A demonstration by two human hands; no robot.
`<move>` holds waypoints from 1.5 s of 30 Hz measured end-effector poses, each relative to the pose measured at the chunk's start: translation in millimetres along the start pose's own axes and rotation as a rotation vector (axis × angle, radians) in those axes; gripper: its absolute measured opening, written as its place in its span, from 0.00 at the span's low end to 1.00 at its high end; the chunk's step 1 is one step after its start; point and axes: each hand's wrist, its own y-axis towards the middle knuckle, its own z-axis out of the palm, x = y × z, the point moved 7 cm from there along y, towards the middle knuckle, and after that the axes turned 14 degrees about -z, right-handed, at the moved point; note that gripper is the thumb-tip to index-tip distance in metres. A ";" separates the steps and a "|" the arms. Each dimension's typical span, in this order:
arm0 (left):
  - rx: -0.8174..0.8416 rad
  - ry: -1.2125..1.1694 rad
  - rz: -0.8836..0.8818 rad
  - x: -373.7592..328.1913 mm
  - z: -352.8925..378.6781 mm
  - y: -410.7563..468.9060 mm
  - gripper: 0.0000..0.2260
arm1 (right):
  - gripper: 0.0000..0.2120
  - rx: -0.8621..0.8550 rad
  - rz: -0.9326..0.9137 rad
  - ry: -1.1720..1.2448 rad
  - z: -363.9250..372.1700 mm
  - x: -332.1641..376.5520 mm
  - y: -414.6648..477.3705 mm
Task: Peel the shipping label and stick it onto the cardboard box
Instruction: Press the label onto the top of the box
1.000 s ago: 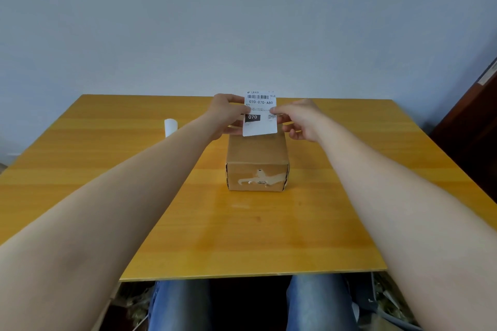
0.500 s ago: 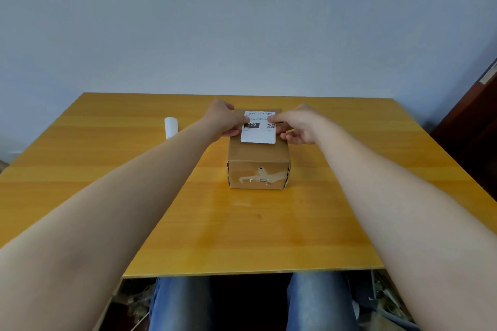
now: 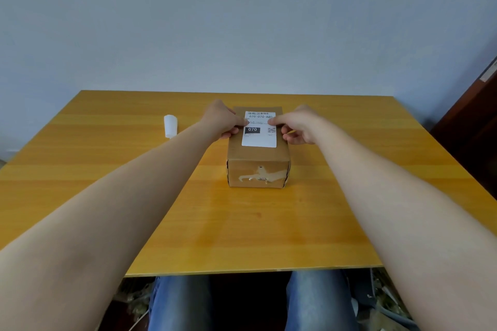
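Note:
A small brown cardboard box stands at the middle of the table, with torn tape remnants on its near face. The white shipping label, printed with a barcode and "070", lies flat on the box's top. My left hand is at the label's left edge with a fingertip on it and the other fingers curled against the box's side. On the opposite side, my right hand mirrors it, with a fingertip on the label's right edge. Whether the label's far part is fully stuck down is not visible.
A small white roll of backing paper lies left of the box on the yellow wooden table. Dark wooden furniture stands past the table's right edge. A pale wall is behind.
The label was held upright above the box's far end, then tilted down. It now lies flat on the box top, and both hands have come down with it.

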 end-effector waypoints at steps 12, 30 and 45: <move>-0.022 0.069 -0.034 0.1 1.3 0.7 0.16 | 0.14 -0.019 -0.034 -0.102 3.0 6.3 1.2; 0.010 0.084 -0.078 -1.3 4.8 1.9 0.10 | 0.11 0.000 -0.027 -0.096 2.9 10.1 -8.7; 0.000 0.081 -0.083 0.4 4.1 4.6 0.14 | 0.11 -0.009 -0.034 -0.120 3.6 9.7 -9.0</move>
